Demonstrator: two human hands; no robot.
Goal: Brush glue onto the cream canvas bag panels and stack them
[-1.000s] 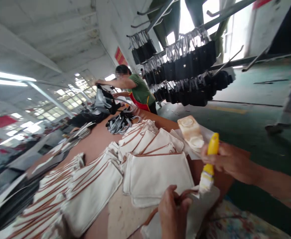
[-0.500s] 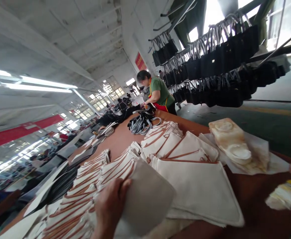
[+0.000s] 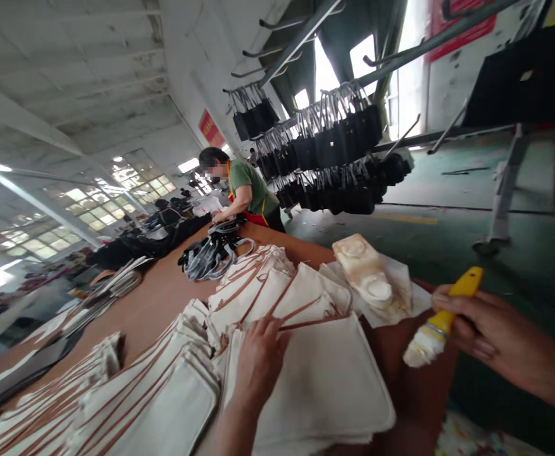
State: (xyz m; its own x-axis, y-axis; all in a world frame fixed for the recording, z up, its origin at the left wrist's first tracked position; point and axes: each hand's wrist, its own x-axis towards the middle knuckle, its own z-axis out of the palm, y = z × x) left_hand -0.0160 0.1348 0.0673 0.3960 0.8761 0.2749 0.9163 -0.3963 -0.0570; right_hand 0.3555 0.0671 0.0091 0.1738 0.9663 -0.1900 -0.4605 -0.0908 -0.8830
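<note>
My right hand (image 3: 486, 323) grips a yellow-handled brush (image 3: 462, 288), its bristles thick with white paste, over the table's right edge. My left hand (image 3: 261, 358) rests on the top left of a pale, flat panel (image 3: 324, 380) lying on a stack; its fingers are bent and the fingertips meet the panel's brown-trimmed upper edge. Whether it pinches anything is hard to make out. Overlapping pale pieces with brown edging (image 3: 163, 380) lie fanned to the left. Behind the stack, a paste-smeared container (image 3: 362, 269) sits on a stained white sheet (image 3: 400, 285).
Grey-and-black straps (image 3: 215, 253) lie in a bundle on the brown table (image 3: 163, 288). Across it, a person in a green shirt (image 3: 246, 183) bends over dark material. Racks of black bags (image 3: 334, 139) stand beyond, with a wheeled stand leg (image 3: 505, 196) at the right.
The view has swung right. The pale panel my left hand held raised now lies flat under it, and my right hand with the brush has come fully into view.
</note>
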